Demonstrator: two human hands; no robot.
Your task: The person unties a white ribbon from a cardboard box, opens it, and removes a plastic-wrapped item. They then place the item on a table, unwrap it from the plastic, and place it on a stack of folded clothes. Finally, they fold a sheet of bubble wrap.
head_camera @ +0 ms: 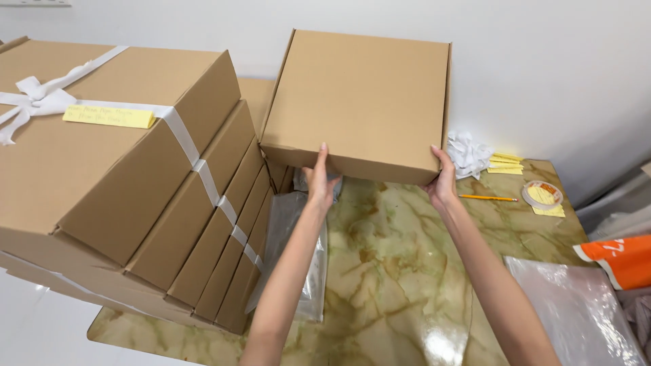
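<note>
Closed plain cardboard box (356, 102) held up off the marble-patterned surface (393, 271), toward its far edge near the white wall. Left hand (320, 179) gripping the near bottom edge at the left, fingers curled under and thumb up against the front wall; right hand (442, 179) clamped the same way at the near right corner. Both closed on the box, neither spread wide.

Box tipped so the broad top face looks toward the camera, front wall low and narrow below it. Nearly square in plan, so hardly any long axis to speak of; the flat, thin dimension running roughly up and away from the viewer. Flaps shut, no ribbon and no note on it.

As to progress, judged from the layout: a stack of like boxes (135, 190) at the left edge of the surface, already bound by a white ribbon (41, 98) tied in a bow, with a yellow note (108, 116) tucked under it. Held box not yet among them, not yet set down anywhere.

At the far right corner: a crumpled wad of white ribbon (468, 152), a few yellow slips (505, 163), a pencil (487, 198), a tape roll (542, 193). Clear plastic bags (298, 251) lying under the left forearm, more plastic wrap (576, 312) at the near right.
</note>
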